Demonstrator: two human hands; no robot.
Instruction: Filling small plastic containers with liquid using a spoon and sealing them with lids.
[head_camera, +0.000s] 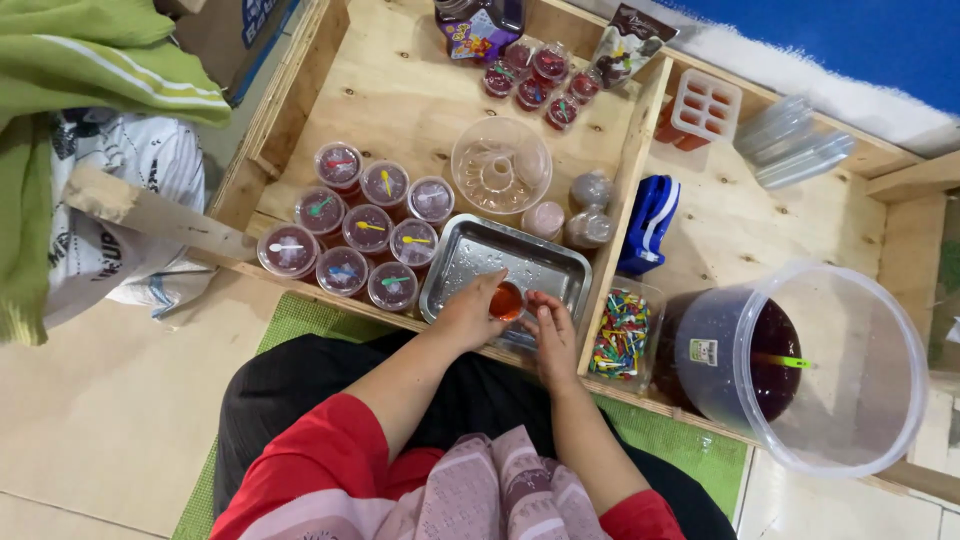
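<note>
Plywood, pale and knotty, forms the tray-like work surface (400, 90) above a tiled floor, where the left hand (470, 312) and right hand (552, 335) both close round a small red-filled cup (508, 300), its base hidden, over the dented metal tray (470, 262), lidded cups (355, 235) leftward.

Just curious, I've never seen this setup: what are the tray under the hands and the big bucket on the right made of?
The tray looks like metal: silvery, dull sheen, pressed rim. The bucket seems clear plastic, since the dark liquid shows through its wall.
</note>
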